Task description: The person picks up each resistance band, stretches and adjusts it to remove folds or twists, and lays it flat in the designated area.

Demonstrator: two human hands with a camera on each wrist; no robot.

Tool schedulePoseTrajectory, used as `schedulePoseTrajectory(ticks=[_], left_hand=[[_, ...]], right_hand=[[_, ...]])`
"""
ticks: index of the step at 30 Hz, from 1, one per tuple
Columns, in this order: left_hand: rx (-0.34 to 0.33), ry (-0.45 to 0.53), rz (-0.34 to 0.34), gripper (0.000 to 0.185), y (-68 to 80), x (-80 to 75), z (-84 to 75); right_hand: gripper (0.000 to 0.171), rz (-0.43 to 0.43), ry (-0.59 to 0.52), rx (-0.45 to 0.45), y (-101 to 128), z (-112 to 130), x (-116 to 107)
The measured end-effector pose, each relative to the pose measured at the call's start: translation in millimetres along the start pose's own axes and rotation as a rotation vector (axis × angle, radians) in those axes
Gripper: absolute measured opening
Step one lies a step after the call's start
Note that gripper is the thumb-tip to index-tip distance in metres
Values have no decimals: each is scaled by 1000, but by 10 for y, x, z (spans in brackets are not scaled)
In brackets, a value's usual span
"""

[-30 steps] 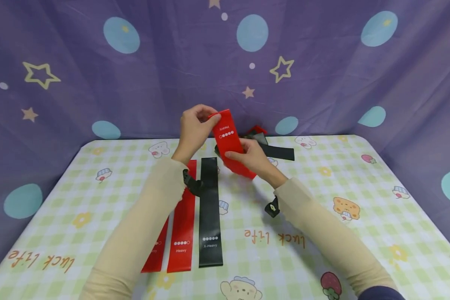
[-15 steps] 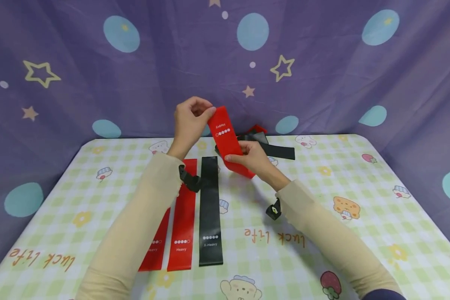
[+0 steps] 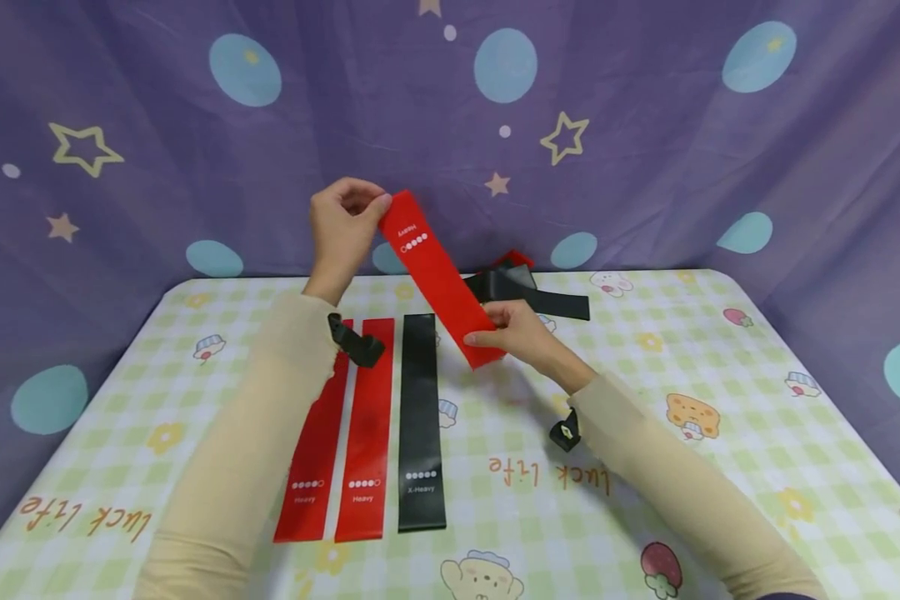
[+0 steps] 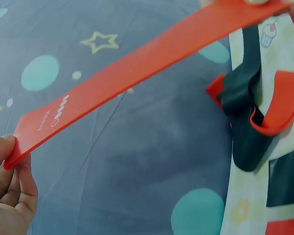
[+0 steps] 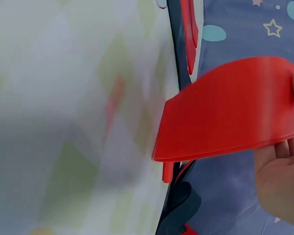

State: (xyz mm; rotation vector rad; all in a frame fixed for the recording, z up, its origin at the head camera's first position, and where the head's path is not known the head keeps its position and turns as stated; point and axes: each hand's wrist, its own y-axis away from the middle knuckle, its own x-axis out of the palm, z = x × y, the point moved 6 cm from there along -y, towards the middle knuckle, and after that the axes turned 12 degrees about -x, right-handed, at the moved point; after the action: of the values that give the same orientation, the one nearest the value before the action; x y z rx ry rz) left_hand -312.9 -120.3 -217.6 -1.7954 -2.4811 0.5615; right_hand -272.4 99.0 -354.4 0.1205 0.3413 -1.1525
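A cream left sleeve (image 3: 247, 450) at eight o'clock, a cream right sleeve (image 3: 675, 483) at four; black wrist pieces (image 3: 356, 342) on both.

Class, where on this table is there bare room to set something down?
Bare tablecloth lies between the right sleeve and right edge, and between the left sleeve and left edge. Crowded: back middle, with tangled strips behind a held strip; left of centre, with two flat red strips and one black strip.
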Motion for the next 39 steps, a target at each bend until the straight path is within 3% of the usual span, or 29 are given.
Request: schedulePoseTrajectory(ticks=[9, 15, 22, 31, 39], left_hand=[[-77, -8, -88, 3, -78, -248, 160], [-132, -82, -121, 16, -96, -396, 335], [-188, -159, -141, 18, -72, -509, 538], [-234, -263, -93, 21, -22, -569, 798], [-351, -290, 41, 26, 124, -574, 1083]], right_hand=[[30, 57, 54, 45, 126, -144, -37], [33, 66, 96, 61, 207, -225, -131], [25, 103, 27, 12, 294, -346, -226], [20, 110, -91, 57, 392, -499, -373], [13, 22, -248, 145, 390, -566, -611]])
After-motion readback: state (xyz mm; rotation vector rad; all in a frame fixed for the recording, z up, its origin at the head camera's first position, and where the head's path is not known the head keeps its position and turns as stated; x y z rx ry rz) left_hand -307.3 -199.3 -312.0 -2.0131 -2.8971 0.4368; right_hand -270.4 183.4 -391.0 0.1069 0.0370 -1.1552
